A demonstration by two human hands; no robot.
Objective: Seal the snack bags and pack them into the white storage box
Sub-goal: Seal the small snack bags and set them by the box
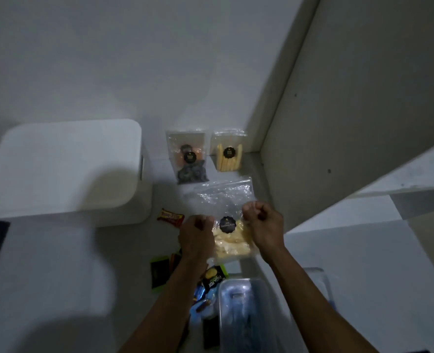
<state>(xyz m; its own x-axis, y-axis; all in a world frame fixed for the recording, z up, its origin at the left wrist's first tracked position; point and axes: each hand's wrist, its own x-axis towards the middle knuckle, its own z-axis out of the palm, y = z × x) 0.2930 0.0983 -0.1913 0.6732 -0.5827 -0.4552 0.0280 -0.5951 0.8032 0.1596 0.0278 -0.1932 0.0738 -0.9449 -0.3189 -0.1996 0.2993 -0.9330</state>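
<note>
A clear snack bag (230, 240) of pale yellow pieces with a round black label lies on the white surface between my hands. My left hand (197, 234) grips its left side and my right hand (263, 226) pinches its right side, fingers curled. The bag's empty clear top (223, 193) stretches away from me. Two more labelled bags lean against the back wall: one with orange and dark snacks (189, 159), one with yellow sticks (228, 155). The white storage box (65, 169) stands at the left with its lid on.
A red snack wrapper (170, 217) lies by the box's front corner. Several small dark and green packets (165, 272) and a blue one (203, 299) lie near my left forearm. A clear plastic container (244, 314) sits close in front. White walls rise behind and at the right.
</note>
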